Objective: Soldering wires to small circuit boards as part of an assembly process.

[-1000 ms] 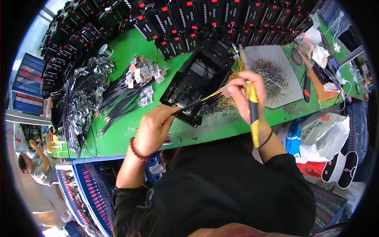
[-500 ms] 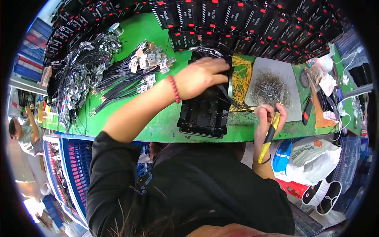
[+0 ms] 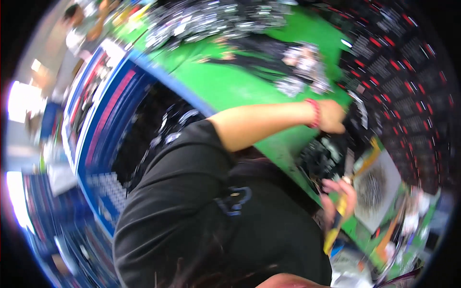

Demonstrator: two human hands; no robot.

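**We steady the black case and mind the tool**

We have the black case point(image 3: 321, 157) on the green surface point(image 3: 230, 87), between our two hands. Our left hand point(image 3: 331, 116) is at its far side. The view is blurry there, so we cannot tell if those fingers are spread or pinching. Our right hand point(image 3: 350, 197) wraps around the yellow tool point(image 3: 331, 237), near the case.

To do this well, we think we should keep the case flat and still with the left hand. We should point the tool's tip away from our fingers. The yellow wires point(image 3: 369, 157) lie just beside the case, near the gray board point(image 3: 388, 169), so we should try not to snag them.
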